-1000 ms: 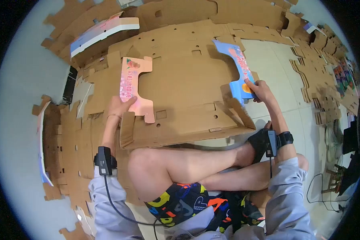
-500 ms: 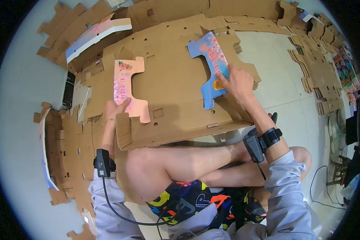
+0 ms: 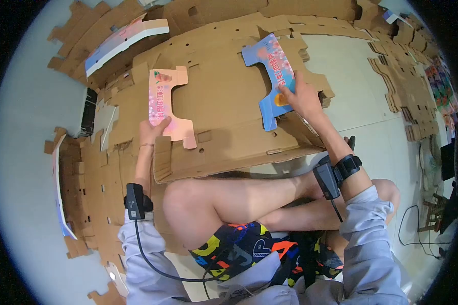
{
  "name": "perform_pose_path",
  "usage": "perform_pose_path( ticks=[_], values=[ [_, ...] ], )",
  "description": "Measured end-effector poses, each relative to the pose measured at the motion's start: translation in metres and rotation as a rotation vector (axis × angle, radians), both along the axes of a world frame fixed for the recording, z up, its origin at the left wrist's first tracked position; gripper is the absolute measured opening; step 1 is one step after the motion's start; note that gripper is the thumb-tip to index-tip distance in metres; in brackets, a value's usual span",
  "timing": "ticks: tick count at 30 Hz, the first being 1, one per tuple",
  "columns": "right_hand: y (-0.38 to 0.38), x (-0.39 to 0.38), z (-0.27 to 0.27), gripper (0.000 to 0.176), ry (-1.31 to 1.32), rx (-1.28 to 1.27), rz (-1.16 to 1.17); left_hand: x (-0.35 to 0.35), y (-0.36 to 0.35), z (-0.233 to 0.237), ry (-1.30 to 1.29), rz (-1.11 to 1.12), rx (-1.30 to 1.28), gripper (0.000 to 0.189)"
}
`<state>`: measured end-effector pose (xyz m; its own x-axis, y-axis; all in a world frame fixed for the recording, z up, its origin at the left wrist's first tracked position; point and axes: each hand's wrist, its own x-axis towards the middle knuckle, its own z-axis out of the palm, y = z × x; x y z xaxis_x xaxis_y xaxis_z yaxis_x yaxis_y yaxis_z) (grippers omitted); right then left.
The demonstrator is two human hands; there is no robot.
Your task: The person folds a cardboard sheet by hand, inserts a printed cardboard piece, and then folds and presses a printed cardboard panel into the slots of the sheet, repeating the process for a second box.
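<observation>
A large flat cardboard box blank [image 3: 224, 101] lies on the floor in front of my crossed legs. My left hand [image 3: 151, 130] presses on its pink printed side flap [image 3: 165, 104], folded inward onto the brown board. My right hand [image 3: 297, 96] grips the blue printed side flap [image 3: 272, 76], folded inward and tilted over the board's right part. A brown front flap [image 3: 239, 152] runs along the edge nearest my knees.
Stacks of flat cardboard blanks [image 3: 96, 168] cover the floor on the left and behind. More cut blanks [image 3: 407, 86] lie at the right on pale tiles [image 3: 361, 96]. A printed white-and-blue blank [image 3: 122, 40] lies at the back left. Cables [image 3: 417, 234] trail at the right.
My right hand has swung the blue flap from the board's right edge inward over the board. My left hand has stayed on the pink flap.
</observation>
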<state>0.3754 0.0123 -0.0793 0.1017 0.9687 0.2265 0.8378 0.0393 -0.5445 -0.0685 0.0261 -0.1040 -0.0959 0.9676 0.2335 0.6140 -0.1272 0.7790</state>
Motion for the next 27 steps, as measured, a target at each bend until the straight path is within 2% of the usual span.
perform_pose_path(
  ticks=[3, 4, 6, 8, 10, 11, 12, 14, 15, 16, 17, 19, 20, 21, 22, 24, 26, 27],
  values=[
    [-0.001, -0.001, 0.005, 0.052, 0.041, -0.051, -0.018, -0.01, 0.0, -0.001, -0.116, -0.03, -0.088, 0.046],
    [-0.002, -0.001, 0.007, 0.051, 0.055, -0.085, -0.029, -0.01, -0.003, 0.001, -0.131, -0.02, -0.138, 0.053],
    [-0.004, 0.001, 0.0, 0.05, 0.077, 0.028, -0.022, -0.01, -0.006, 0.01, -0.164, -0.01, -0.223, 0.068],
    [-0.004, 0.005, -0.002, 0.052, 0.131, 0.083, -0.026, -0.003, -0.012, 0.014, -0.226, 0.072, -0.219, 0.07],
    [-0.006, 0.007, 0.0, 0.057, 0.222, 0.073, -0.03, 0.007, -0.018, 0.033, -0.246, 0.155, -0.351, 0.074],
    [0.001, 0.011, -0.012, 0.052, 0.183, 0.052, -0.104, 0.012, -0.022, 0.049, -0.232, 0.196, -0.487, 0.076],
    [-0.001, 0.012, -0.002, 0.048, 0.247, -0.095, -0.102, -0.012, -0.01, 0.009, -0.131, 0.17, -0.276, 0.076],
    [-0.002, 0.013, 0.015, 0.054, 0.317, -0.299, -0.075, -0.029, 0.003, -0.019, -0.004, 0.102, 0.006, 0.071],
    [0.001, 0.016, 0.01, 0.049, 0.333, -0.262, -0.094, -0.012, -0.009, -0.002, 0.021, 0.061, 0.076, 0.066],
    [0.009, 0.025, -0.002, 0.043, 0.345, -0.226, -0.107, -0.007, -0.016, 0.011, -0.08, 0.047, 0.055, 0.06],
    [0.01, 0.033, 0.009, 0.038, 0.358, -0.191, -0.119, -0.002, -0.024, 0.025, -0.182, 0.036, 0.036, 0.055],
    [-0.001, 0.063, 0.043, 0.043, 0.944, -0.245, -0.019, -0.015, -0.029, 0.048, -0.607, 0.018, -0.204, 0.043],
    [-0.005, 0.076, 0.058, 0.041, 1.032, -0.175, -0.04, -0.005, -0.045, 0.085, -0.584, 0.08, -0.144, 0.034],
    [-0.009, 0.089, 0.069, 0.039, 1.126, -0.118, -0.059, -0.019, -0.047, 0.1, -0.482, 0.038, -0.069, 0.037],
    [-0.016, 0.103, 0.083, 0.039, 1.228, -0.041, 0.028, -0.036, -0.054, 0.104, -0.382, -0.001, -0.014, 0.04],
    [-0.04, 0.127, 0.119, 0.038, 1.326, 0.088, 0.128, -0.106, -0.055, 0.062, -1.292, -0.297, 0.065, 0.05],
    [-0.056, 0.14, 0.155, 0.033, 1.375, 0.231, 0.18, -0.017, -0.117, 0.182, -1.35, -0.114, 0.296, 0.058],
    [-0.06, 0.144, 0.168, 0.03, 1.414, 0.325, 0.221, -0.027, -0.116, 0.17, -1.35, -0.131, 0.295, 0.058]
  ],
)
